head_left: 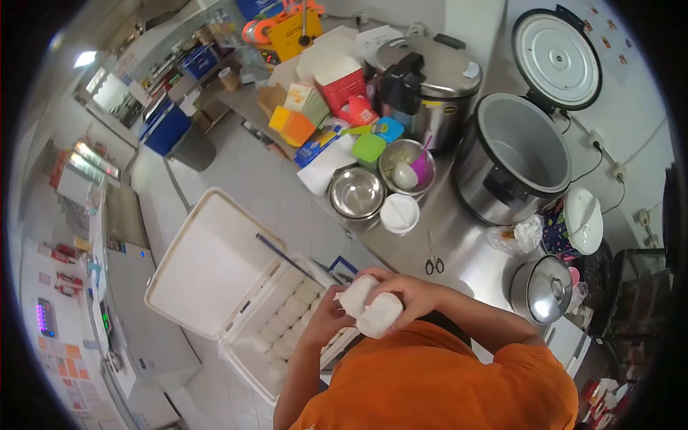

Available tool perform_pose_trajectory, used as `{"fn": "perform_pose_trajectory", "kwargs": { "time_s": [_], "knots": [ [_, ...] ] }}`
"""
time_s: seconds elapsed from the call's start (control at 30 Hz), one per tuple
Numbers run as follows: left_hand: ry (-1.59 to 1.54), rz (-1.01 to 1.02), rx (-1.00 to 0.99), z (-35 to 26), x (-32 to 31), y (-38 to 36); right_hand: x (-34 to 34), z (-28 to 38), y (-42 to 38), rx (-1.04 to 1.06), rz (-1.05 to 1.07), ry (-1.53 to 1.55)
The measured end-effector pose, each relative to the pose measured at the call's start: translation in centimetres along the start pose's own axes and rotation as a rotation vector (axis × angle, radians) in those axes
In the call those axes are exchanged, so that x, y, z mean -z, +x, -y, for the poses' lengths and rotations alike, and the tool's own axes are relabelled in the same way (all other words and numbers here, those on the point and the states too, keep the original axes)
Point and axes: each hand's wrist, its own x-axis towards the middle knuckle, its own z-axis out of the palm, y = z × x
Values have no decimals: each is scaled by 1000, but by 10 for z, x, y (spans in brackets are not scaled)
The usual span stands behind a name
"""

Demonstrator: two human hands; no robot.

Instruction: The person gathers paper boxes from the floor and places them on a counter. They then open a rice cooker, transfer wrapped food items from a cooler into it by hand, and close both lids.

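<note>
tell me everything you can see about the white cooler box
The white cooler box looks like hard plastic, slightly off-white along the edges. It is open, its wide hinged lid swung back toward the picture's left. Inside sit rows of rounded white bundles. It stands beside the steel counter, angled in view; the person's left forearm hides part of it. What supports it is unclear.

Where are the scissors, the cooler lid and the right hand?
Scissors [432, 257], head view: near the pivot.
Cooler lid [213, 265], head view: middle of its inner side.
Right hand [413, 294], head view: back of hand.
</note>
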Motion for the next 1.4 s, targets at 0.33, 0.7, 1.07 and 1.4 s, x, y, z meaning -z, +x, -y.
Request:
{"fn": "perform_pose_trajectory", "kwargs": {
  "time_s": [0.33, 0.7, 1.07, 1.4],
  "knots": [
    [-31, 88, -47, -70, -94, 66, 81, 40, -99, -152, -341, 655],
    [-159, 62, -314, -80, -89, 88, 355, 129, -189, -43, -829, 530],
    [200, -612, -137, 28, -5, 12, 479, -5, -157, -838, -720, 34],
    [202, -876, 10, 135, 11, -95, 520, -17, -212, -731, -1202, 115]
  ]
}}
